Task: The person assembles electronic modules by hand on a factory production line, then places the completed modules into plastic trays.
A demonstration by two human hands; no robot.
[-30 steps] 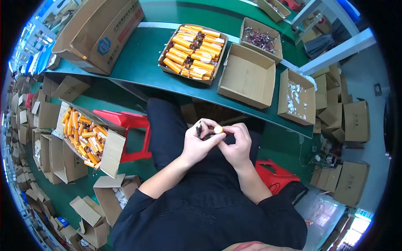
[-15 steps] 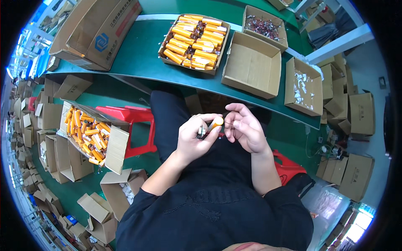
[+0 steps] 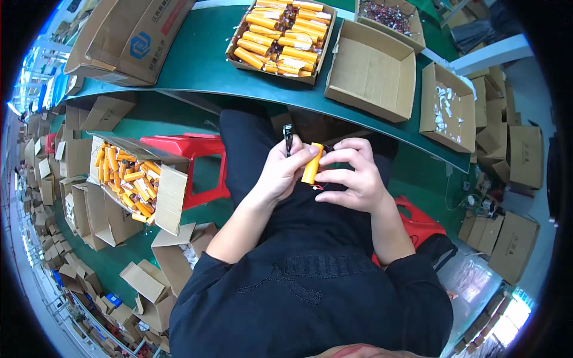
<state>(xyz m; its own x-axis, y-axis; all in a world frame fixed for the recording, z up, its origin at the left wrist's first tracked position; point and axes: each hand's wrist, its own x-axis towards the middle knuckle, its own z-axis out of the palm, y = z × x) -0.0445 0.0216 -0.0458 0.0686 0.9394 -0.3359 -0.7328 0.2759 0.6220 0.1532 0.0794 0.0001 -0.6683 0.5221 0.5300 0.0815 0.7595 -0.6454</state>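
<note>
Lighting: bright, even, from overhead; colours clear. Shadows: soft, deepest under the bench edge and over the lap. Glare: white blow-out at the left rim and the lower right corner; mild sheen on the bench top. Focus: sharp at centre, softer toward the rim. Distortion: strong fisheye; bench edge and boxes bow outward; black corners surround the round picture. Motion blur: slight, barely noticeable.
</note>
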